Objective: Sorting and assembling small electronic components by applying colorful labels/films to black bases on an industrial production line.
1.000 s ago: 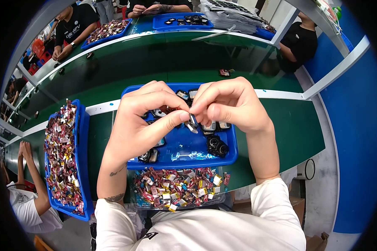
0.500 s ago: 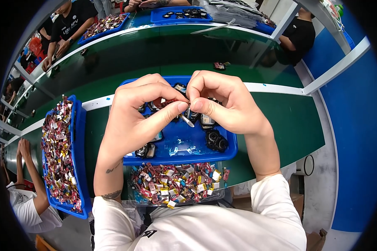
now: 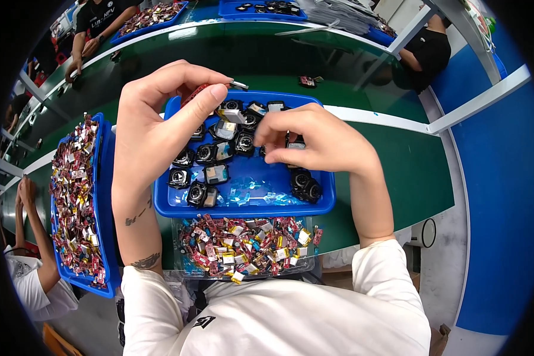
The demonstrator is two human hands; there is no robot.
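The left hand's (image 3: 154, 115) thumb and forefinger are pinched together on a silver strip (image 3: 240, 86), whose free end pokes out past the thumb tip. A red board (image 3: 196, 94) shows in the hollow behind that pinch; whether strip and board are joined, the fingers hide. The strip's long axis runs roughly along the far rim of the blue tray (image 3: 249, 169), its free end pointing toward the tray's right side. In this view it shows against the space just past that rim, held up in the air.

The right hand (image 3: 323, 142) hangs over the right half of the tray, apart from the strip and nearer the tray's near rim than it. Its fingers are bent, the thumb parted from them, with nothing seen between; whether the tips touch a case below I cannot tell. The left hand is plainly the nearer one to the strip.

Under the hands, black cases (image 3: 205, 153) crowd the tray's left and far parts. A pair of cases (image 3: 302, 179) lies at its near right corner, and blue scraps (image 3: 267, 199) litter its near middle.

Just on the tray's near side, a heap of boards (image 3: 243, 243) fills a clear tub. Left of the tray stands a full bin (image 3: 104, 196); farther left are a co-worker's hands (image 3: 26, 192).
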